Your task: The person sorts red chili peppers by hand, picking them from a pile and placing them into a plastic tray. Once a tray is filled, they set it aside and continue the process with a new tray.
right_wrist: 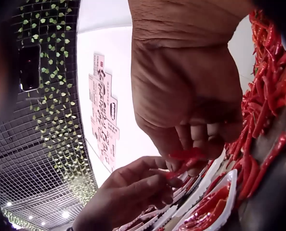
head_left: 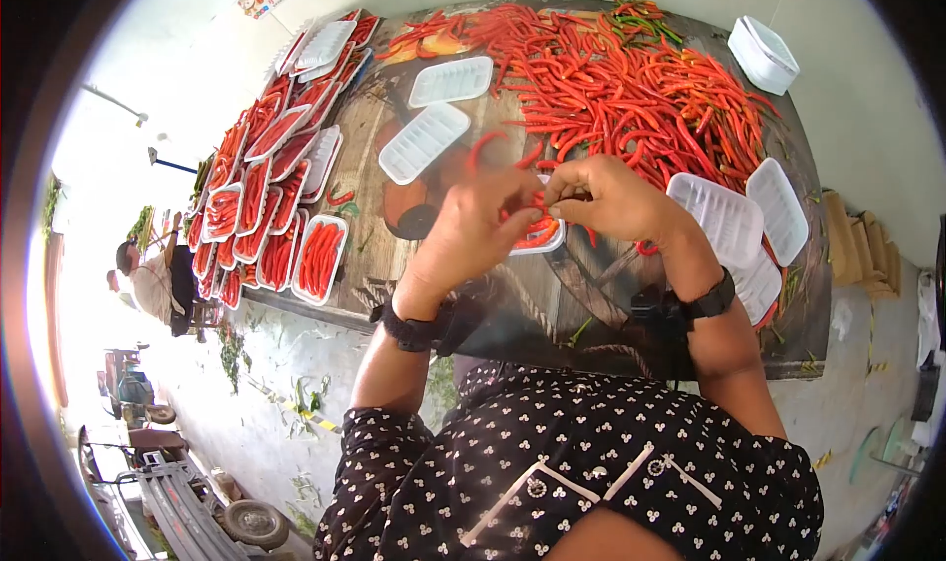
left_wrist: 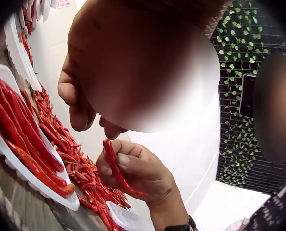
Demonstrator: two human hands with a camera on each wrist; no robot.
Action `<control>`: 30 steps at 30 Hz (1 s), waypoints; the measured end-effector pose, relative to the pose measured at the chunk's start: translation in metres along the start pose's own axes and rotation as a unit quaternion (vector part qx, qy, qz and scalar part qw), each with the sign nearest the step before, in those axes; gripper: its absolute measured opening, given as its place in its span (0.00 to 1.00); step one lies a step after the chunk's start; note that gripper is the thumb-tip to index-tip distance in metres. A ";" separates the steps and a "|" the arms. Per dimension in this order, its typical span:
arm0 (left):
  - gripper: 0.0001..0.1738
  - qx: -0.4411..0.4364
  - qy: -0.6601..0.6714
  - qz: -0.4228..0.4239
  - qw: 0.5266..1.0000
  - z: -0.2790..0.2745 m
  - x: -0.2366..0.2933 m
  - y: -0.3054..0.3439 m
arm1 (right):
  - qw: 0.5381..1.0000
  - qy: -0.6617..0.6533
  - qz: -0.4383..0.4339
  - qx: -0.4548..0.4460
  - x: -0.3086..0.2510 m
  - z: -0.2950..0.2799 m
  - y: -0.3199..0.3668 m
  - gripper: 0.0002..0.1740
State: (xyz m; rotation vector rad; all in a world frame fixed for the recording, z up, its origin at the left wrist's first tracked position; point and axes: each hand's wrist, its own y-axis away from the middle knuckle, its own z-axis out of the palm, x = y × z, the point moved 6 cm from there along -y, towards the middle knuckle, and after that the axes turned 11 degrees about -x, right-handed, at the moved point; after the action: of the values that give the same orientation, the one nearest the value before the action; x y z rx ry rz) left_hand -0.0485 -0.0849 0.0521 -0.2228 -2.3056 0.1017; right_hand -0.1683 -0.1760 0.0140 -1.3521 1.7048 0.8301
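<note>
My right hand (head_left: pixel 619 198) pinches a red chili pepper (left_wrist: pixel 113 166) between thumb and fingers, its thin tail hanging past the palm in the left wrist view. My left hand (head_left: pixel 471 228) meets it from the other side, thumb and fingertips on the pepper's end in the right wrist view. Both hands are close together over a white ribbed tray (head_left: pixel 540 250) partly filled with red chilies, and they hide much of it in the head view. The same tray's chilies (left_wrist: pixel 23 127) lie side by side in the left wrist view.
A large heap of red chilies (head_left: pixel 631 98) covers the table's far right. Filled trays (head_left: pixel 320 256) are stacked along the left. Two white trays (head_left: pixel 426 144) lie in the middle, others (head_left: pixel 714 216) beside my right forearm, and a nested stack (head_left: pixel 764 57) stands at the far right corner.
</note>
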 end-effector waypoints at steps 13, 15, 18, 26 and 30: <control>0.04 0.066 -0.023 -0.025 0.997 -0.036 -0.032 0.020 | 0.992 -0.059 -0.005 0.113 0.000 0.008 -0.021 0.13; 0.04 0.055 -0.035 -0.017 0.998 -0.039 -0.040 0.020 | 0.991 -0.050 -0.020 0.125 -0.002 0.009 -0.026 0.13; 0.06 0.059 -0.021 -0.018 0.998 -0.041 -0.050 0.020 | 0.993 -0.005 0.001 0.116 -0.008 0.006 -0.036 0.14; 0.09 0.000 -0.039 -0.023 0.999 -0.041 -0.071 0.010 | 0.993 0.027 0.060 0.095 0.001 0.007 -0.047 0.15; 0.09 -0.028 -0.048 -0.035 0.998 -0.039 -0.078 0.004 | 0.991 0.005 0.094 0.099 -0.004 -0.002 -0.046 0.13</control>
State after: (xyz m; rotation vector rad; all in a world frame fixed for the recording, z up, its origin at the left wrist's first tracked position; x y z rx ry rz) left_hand 0.0323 -0.0957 0.0215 -0.1678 -2.4109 0.0124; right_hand -0.1230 -0.1865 0.0175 -1.0768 1.8891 0.7351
